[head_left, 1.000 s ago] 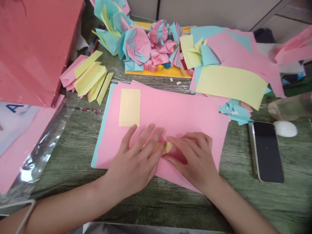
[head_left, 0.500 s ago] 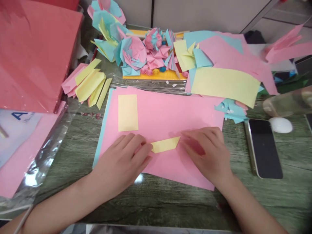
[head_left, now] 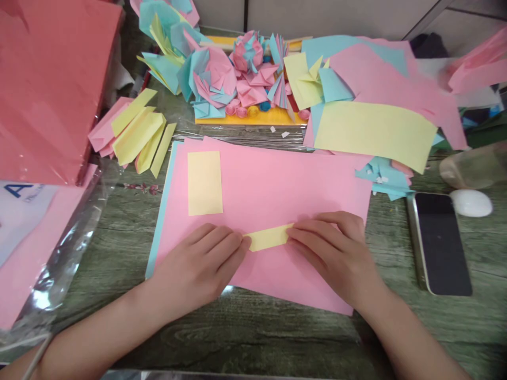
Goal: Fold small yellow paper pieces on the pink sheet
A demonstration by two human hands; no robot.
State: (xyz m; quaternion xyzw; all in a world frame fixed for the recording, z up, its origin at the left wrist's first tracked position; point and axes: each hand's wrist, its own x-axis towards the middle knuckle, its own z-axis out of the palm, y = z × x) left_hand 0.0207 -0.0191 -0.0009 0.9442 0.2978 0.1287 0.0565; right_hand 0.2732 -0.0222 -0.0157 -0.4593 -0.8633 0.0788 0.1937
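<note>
A narrow folded strip of yellow paper lies slantwise over the pink sheets. My left hand pinches its left end between thumb and fingertips. At the opposite end, my right hand is closed with thumb and fingers on the strip's tip. Both ends of the strip are partly hidden under the fingers. Up and to the left, a flat yellow paper rectangle rests on the same pink sheets, touched by neither hand.
Folded yellow and pink papers lie at the upper left, beside a red stack in plastic. Paper flowers crowd the back. A long yellow sheet covers scraps at the back right. A phone and white mouse sit at right.
My right hand has closed in on the strip's right end, where its fingers were apart before. My left hand keeps its hold on the left end. The camera view has shifted slightly.
</note>
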